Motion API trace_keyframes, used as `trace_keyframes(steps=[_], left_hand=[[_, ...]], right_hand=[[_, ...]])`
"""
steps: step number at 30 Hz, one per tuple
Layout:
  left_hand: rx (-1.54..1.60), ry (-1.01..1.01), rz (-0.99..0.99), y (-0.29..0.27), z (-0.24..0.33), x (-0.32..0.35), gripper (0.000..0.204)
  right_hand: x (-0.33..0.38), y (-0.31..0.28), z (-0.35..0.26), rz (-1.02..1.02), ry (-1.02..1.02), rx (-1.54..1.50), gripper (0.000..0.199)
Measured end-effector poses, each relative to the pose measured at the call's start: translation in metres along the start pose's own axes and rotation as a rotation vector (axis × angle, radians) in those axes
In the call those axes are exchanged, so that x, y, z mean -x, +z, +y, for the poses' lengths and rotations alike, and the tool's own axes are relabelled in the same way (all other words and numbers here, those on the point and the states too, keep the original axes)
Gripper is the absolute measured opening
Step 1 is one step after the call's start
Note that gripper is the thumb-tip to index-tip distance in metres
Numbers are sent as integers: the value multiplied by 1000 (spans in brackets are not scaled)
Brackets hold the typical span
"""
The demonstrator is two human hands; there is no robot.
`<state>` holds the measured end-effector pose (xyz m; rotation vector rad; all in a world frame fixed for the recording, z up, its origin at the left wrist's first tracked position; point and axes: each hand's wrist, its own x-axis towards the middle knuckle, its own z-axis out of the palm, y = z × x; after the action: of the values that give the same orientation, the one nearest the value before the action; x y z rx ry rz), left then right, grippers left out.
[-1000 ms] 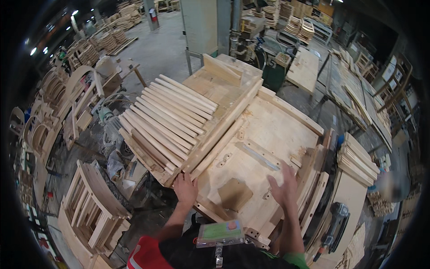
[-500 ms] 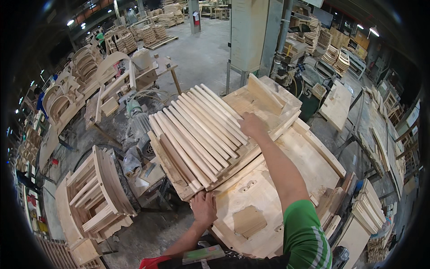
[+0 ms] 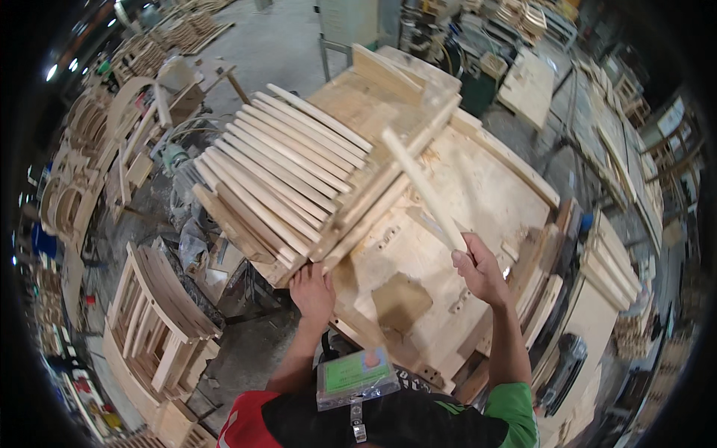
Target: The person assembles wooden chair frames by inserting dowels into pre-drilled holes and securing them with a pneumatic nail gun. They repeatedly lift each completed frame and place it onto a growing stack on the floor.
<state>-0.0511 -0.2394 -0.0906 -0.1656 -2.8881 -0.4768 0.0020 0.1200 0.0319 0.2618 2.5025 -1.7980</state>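
Observation:
My right hand [image 3: 482, 272] is closed around the near end of a pale wooden spindle [image 3: 422, 183]. The spindle slants up and away to the left, above a light wooden board [image 3: 478, 187]. A row of several similar spindles [image 3: 284, 153] lies side by side on a raised wooden platform [image 3: 340, 97]. At the platform's near left corner rests my left hand [image 3: 312, 295], its fingers laid slightly apart against the wooden edge and holding nothing loose.
Curved slatted wooden frames [image 3: 160, 313] are stacked at the left. An upright wooden block [image 3: 388, 75] stands at the platform's far side. Wood strips [image 3: 534, 284] and a dark hand tool [image 3: 564, 373] lie at the right. A metal column [image 3: 349, 22] rises behind.
My right hand has come from the right end of the spindle row back toward me, bringing one spindle with it. My left hand stays at the platform corner. The view has tilted down.

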Motion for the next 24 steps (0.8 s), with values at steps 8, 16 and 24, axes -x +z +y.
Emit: trace_keyframes(steps=[8,16,24], left_hand=[[-23,36,47,-1,0,0,25],[-9,0,59,0,5,1,30],[-65,-6,23,0,6,5,33]], right_hand=[[74,35,74,234,75,642,31],[41,72,83,225,5,835,32],[38,79,110,296,-109,761,35]])
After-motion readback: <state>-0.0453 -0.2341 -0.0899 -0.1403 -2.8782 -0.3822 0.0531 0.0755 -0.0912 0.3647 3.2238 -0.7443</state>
